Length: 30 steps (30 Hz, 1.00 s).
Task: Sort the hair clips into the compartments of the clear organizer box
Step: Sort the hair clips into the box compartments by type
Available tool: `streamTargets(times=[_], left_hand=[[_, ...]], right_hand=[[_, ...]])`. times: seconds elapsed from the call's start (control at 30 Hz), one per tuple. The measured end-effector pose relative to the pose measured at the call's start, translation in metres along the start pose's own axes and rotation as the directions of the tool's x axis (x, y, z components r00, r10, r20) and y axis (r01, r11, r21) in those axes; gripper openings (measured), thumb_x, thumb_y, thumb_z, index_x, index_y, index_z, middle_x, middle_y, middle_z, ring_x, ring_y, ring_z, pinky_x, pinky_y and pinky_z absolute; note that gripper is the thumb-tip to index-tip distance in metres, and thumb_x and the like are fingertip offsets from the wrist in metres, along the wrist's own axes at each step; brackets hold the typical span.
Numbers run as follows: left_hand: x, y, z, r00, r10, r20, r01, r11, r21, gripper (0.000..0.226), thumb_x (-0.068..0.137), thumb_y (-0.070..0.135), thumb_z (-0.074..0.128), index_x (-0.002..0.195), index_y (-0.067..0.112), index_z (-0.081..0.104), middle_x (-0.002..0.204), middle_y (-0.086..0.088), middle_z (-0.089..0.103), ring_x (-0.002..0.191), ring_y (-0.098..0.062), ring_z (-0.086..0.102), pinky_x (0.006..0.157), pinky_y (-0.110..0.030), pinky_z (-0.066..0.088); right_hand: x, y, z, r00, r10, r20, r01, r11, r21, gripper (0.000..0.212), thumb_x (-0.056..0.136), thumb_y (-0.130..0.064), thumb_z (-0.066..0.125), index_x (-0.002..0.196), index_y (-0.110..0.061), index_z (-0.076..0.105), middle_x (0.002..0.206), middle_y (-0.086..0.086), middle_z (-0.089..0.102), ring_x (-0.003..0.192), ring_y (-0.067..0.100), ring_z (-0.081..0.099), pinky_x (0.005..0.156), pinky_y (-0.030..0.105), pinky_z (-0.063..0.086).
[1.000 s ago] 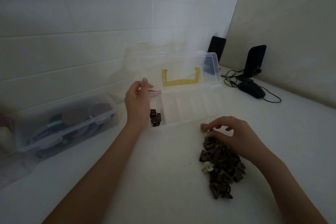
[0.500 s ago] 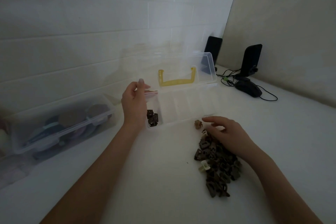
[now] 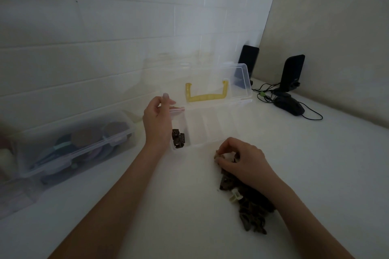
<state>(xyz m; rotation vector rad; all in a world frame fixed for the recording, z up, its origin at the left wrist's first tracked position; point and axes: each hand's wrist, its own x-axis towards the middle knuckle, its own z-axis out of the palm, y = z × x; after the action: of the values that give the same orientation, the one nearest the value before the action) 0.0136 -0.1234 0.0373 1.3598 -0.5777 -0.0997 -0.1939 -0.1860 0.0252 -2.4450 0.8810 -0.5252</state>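
Several small dark brown plastic hair clips point(image 3: 178, 139) sit in the leftmost compartment of the clear plastic organizer box point(image 3: 212, 130). Left hand point(image 3: 156, 121) grasps its end, likely steadying it. Right hand point(image 3: 242, 159) pinches a clip from the pile point(image 3: 251, 210) on the white surface point(image 3: 168, 206).

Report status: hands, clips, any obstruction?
Left hand grips the organizer box wall. Right hand pinching a clip at the pile. Few clips in leftmost compartment. Path clear.

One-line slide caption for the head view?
Left hand steadies the open clear organizer box while right hand pinches a hair clip from the brown pile.
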Motion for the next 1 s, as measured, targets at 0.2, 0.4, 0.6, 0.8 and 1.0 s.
streamTargets(times=[0.2, 0.4, 0.6, 0.8, 1.0], left_hand=[[-0.001, 0.002, 0.002, 0.998, 0.063, 0.002, -0.063, 0.998, 0.017, 0.035, 0.099, 0.029, 0.043, 0.075, 0.01, 0.061, 0.072, 0.012, 0.061, 0.063, 0.011, 0.057, 0.071, -0.014, 0.044], [-0.002, 0.004, 0.003, 0.997, 0.071, -0.002, -0.071, 0.997, 0.023, 0.034, 0.099, 0.028, 0.042, 0.078, 0.008, 0.059, 0.073, 0.011, 0.061, 0.062, 0.012, 0.059, 0.064, -0.012, 0.041], [-0.001, 0.001, 0.002, 0.998, 0.058, -0.003, -0.058, 0.997, 0.051, 0.033, 0.099, 0.032, 0.043, 0.073, 0.019, 0.059, 0.074, 0.012, 0.062, 0.066, 0.009, 0.057, 0.071, -0.022, 0.044], [-0.001, 0.003, 0.002, 0.998, 0.068, -0.001, -0.068, 0.996, 0.057, 0.034, 0.099, 0.033, 0.042, 0.076, 0.014, 0.06, 0.075, 0.012, 0.061, 0.074, -0.003, 0.059, 0.075, -0.027, 0.045], [-0.001, 0.002, 0.001, 0.997, 0.075, 0.004, -0.075, 0.996, 0.051, 0.034, 0.099, 0.032, 0.042, 0.073, 0.018, 0.059, 0.074, 0.012, 0.061, 0.069, 0.008, 0.057, 0.072, -0.018, 0.043]], right_hand=[[-0.003, -0.016, -0.003, 0.989, -0.14, -0.049, 0.147, 0.952, 0.267, 0.009, 0.078, -0.018, 0.073, 0.08, -0.021, 0.065, 0.08, -0.008, 0.069, 0.073, 0.008, 0.063, 0.066, 0.024, 0.052], [0.012, -0.039, -0.009, 0.962, -0.224, -0.153, 0.265, 0.899, 0.348, 0.013, 0.079, -0.011, 0.071, 0.08, -0.019, 0.06, 0.08, -0.006, 0.07, 0.073, 0.012, 0.062, 0.065, 0.023, 0.05], [0.036, -0.057, -0.007, 0.953, -0.267, -0.143, 0.301, 0.886, 0.353, 0.012, 0.079, -0.007, 0.071, 0.084, -0.014, 0.063, 0.085, -0.003, 0.069, 0.076, 0.011, 0.061, 0.07, 0.025, 0.051], [0.042, -0.057, -0.003, 0.958, -0.264, -0.114, 0.287, 0.903, 0.321, 0.024, 0.079, -0.008, 0.07, 0.098, -0.02, 0.06, 0.099, -0.009, 0.064, 0.084, 0.007, 0.059, 0.073, 0.025, 0.051], [0.04, -0.051, -0.005, 0.964, -0.179, -0.195, 0.247, 0.874, 0.419, 0.035, 0.075, -0.003, 0.075, 0.1, -0.022, 0.06, 0.103, -0.008, 0.064, 0.096, 0.004, 0.06, 0.082, 0.016, 0.05]])
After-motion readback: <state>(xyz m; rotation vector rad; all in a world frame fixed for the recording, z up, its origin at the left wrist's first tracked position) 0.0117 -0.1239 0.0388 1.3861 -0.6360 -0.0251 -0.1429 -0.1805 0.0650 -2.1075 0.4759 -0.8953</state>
